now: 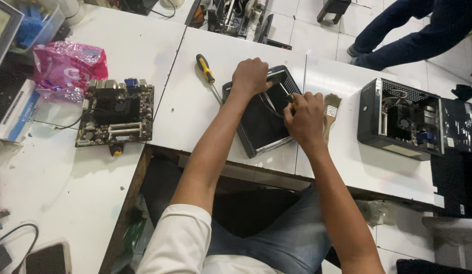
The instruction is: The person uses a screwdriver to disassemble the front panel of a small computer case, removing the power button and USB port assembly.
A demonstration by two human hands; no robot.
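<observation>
Head view is looking down on a white tabletop (144, 56) made of several slabs set edge to edge. At its far left edge a crumpled pink plastic bag (68, 68) is lying, and just beside it a bare green motherboard (116, 114) is sitting flat, close to the near edge of its slab. A phone (48, 259) is resting at the near left corner, partly cut off.

Towards the middle, a screwdriver with a yellow and black handle (205, 69) is lying on the white surface, its tip pointing at an empty black small computer case (261, 119). That case is lying open side up across the join of two slabs, reaching to the near edge. The left hand (251, 76) is curling closed over the case's far rim and gripping it. The right hand (304, 116) is closing around a small tool with a yellow part showing at the case's right rim; what kind of tool it is cannot be told.

Just right of that hand a wooden-handled paintbrush (330, 109) is lying on the tabletop. Farther right, near the right edge, a second black computer case (398, 119) is standing with its side open, a fan and boards showing inside.
</observation>
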